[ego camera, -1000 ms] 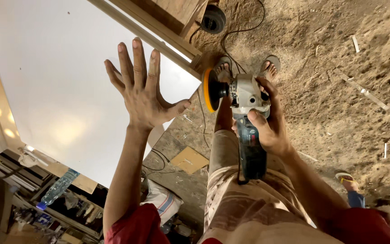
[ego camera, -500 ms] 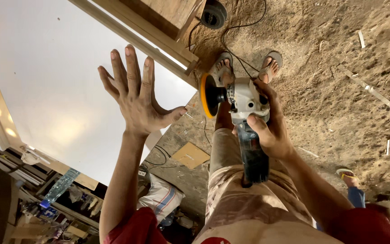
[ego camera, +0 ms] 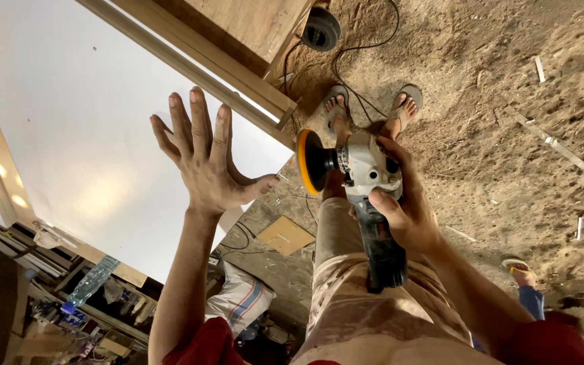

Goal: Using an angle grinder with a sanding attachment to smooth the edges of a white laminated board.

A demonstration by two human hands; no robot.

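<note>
You are looking straight down past your own body at a dusty workshop floor. Your left hand [ego camera: 201,159] is raised flat with fingers spread wide and thumb out, its palm laid against or just over a large white panel [ego camera: 69,122]; whether it actually presses the surface cannot be told. It holds nothing.

Your right hand [ego camera: 400,203] is wrapped around the body of an angle grinder [ego camera: 366,196], fingers curled over the grey gear housing and thumb across the top. The dark handle of the tool runs back toward your lap. Its round backing pad [ego camera: 309,162], black with an orange-yellow rim, faces left toward the edge of the white panel, just beside the lower right corner and near your left thumb, but with a gap showing between pad and panel.

The white panel fills the upper left of the view and is framed by a wooden rail [ego camera: 197,67] running diagonally along its right edge. Below you are your beige trousers [ego camera: 366,304], and farther down your two feet in sandals [ego camera: 370,108] stand on packed earth strewn with sawdust and wood slivers. A black power cord [ego camera: 366,40] loops across the dirt to a round black object near the wood. A flat cardboard piece [ego camera: 285,235] lies on the floor left of your leg, and a striped sack [ego camera: 241,301] sits lower left.
</note>
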